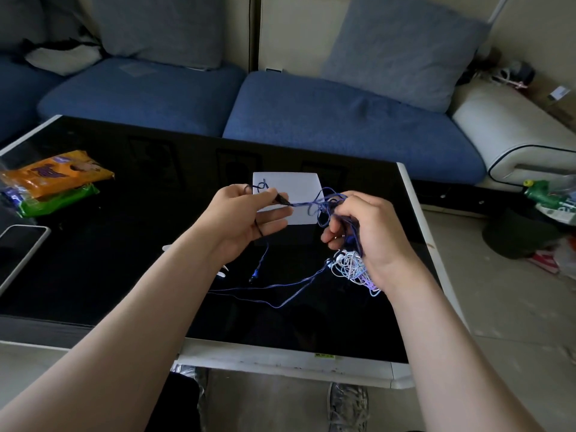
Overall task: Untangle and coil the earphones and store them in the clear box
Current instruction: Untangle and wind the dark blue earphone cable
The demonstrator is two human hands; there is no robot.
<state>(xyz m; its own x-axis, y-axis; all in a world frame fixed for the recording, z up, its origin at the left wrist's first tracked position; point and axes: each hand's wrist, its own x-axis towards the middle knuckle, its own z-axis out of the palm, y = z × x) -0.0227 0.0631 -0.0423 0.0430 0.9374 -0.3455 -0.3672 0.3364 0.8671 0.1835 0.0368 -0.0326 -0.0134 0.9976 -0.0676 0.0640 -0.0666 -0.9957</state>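
Observation:
Above the black glass table, my left hand pinches a dark part of the blue earphone cable between thumb and forefinger. My right hand grips the tangled blue bundle, with the cable stretched between both hands. A white earphone tangle hangs under my right hand, touching the table. Loose blue cable trails across the glass, ending at a plug. The clear box shows as a pale square behind my hands, partly hidden.
Orange and green snack packets lie at the table's far left, a phone at the left edge. A blue sofa with cushions stands behind. A bin and litter are on the floor at right.

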